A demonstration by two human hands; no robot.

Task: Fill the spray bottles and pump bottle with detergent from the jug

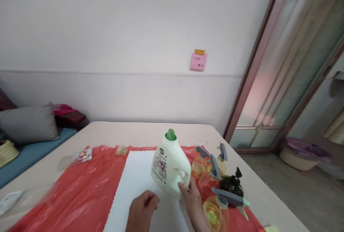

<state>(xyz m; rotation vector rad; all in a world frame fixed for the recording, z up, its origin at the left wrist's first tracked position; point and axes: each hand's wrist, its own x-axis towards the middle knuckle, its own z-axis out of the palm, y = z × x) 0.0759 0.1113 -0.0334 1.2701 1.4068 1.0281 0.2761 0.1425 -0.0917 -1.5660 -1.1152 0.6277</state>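
A pale green detergent jug point(171, 165) stands slightly tilted over the white sheet point(131, 174), its printed label facing left. It has no cap on, and a green pouring spout point(171, 135) shows in its neck. My right hand point(192, 198) is closed round the lower end of the jug's handle, thumb in front. To the left and nearer me, my left hand point(143, 207) is curled into a loose fist above the sheet, apart from the jug, with nothing visible in it. A yellowish translucent cap point(122, 150) lies on the red plastic sheet point(88, 185) farther left.
Several spray bottles, including an orange one point(209, 185) and a yellow one point(216, 212), crowd close to my right hand. A dark green pump bottle point(232, 185) stands beyond them. Clear plastic packaging point(83, 155) lies left on the table point(150, 128). The wall is behind.
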